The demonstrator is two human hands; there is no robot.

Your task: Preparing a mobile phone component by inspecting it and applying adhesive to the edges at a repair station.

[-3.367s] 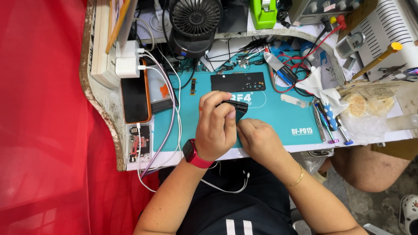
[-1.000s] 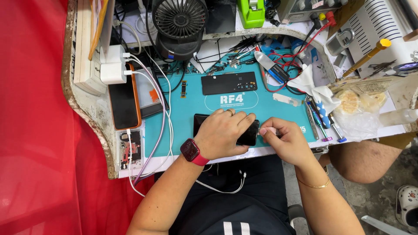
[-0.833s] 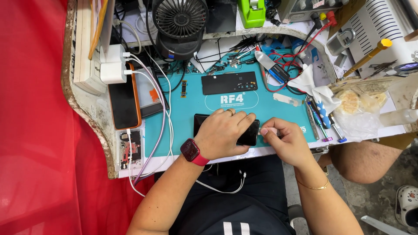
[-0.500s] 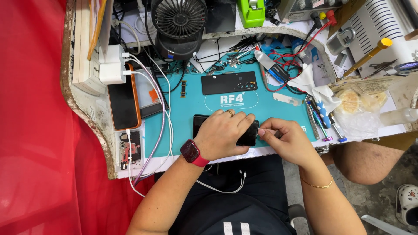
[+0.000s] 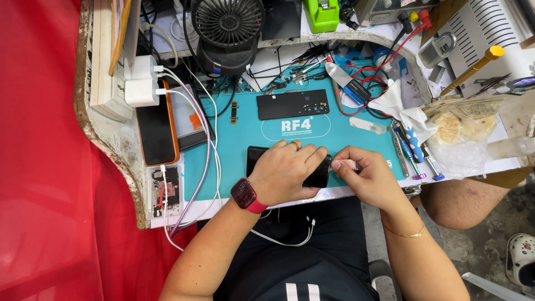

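Left hand (image 5: 287, 173) presses flat on the black phone (image 5: 257, 159) on the teal mat (image 5: 223, 167) – right hand (image 5: 365, 175) pinches something small at its edge – best kept steady, peeling slowly

Both forearms rise from the near edge and converge toward the middle. The left hand (image 5: 287, 173) lies palm down, fingers spread slightly and curled at the tips, pressing flat; its wrist is bent a little to the right. The right hand (image 5: 365, 178) sits just right of it, fingers bunched in a pinching grip with fingertips (image 5: 337, 165) pointing left, nearly touching the left hand's fingers.
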